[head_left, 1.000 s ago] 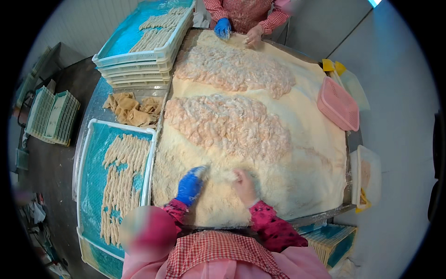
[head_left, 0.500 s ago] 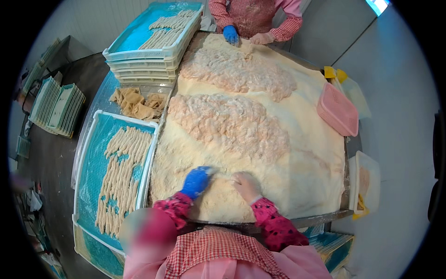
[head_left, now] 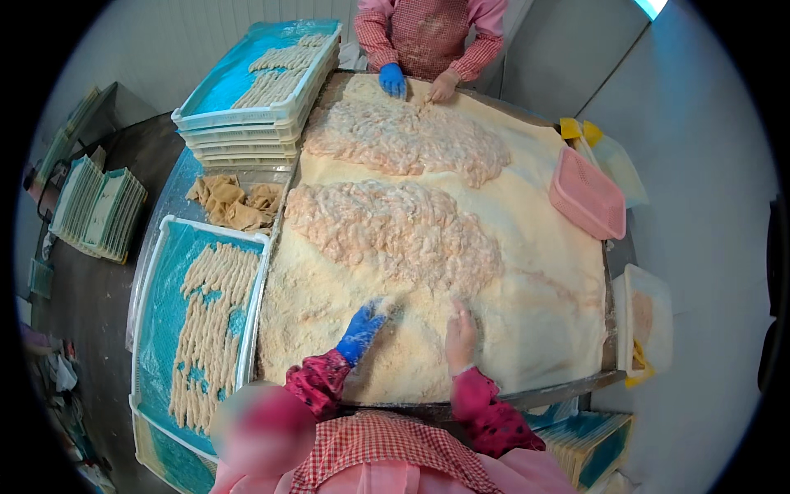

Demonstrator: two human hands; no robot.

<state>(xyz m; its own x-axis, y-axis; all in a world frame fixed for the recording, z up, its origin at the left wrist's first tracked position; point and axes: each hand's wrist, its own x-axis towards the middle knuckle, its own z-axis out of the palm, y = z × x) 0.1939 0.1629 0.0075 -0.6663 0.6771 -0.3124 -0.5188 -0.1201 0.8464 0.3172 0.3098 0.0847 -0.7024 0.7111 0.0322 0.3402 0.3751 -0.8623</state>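
My left hand [head_left: 362, 332], in a blue glove with pale crumbs on its fingertips, is over the cream-coloured crumbs [head_left: 321, 300] on the table, fingers stretched out. Facing it, a hand's width or more to the right, my right hand [head_left: 460, 337] in a pale glove also has its fingers extended. Neither hand shows anything held. Just beyond both lies a heap of pale pink, crumb-dusted pieces [head_left: 395, 226] that look like raw meat. A second similar heap [head_left: 403, 136] lies farther back.
On the left, a white-rimmed tray [head_left: 148, 329] with blue lining holds rows of coated strips [head_left: 210, 329]. Behind it are brown cloths [head_left: 234, 202] and stacked trays [head_left: 247, 132]. A pink basket [head_left: 586, 193] sits at right. Across the table, a co-worker's gloved hands [head_left: 418, 84] touch the crumbs.
My hands have moved apart and their fingers have straightened; the right was curled on the crumbs. The view has shifted slightly. The co-worker's hands remain at the far edge.
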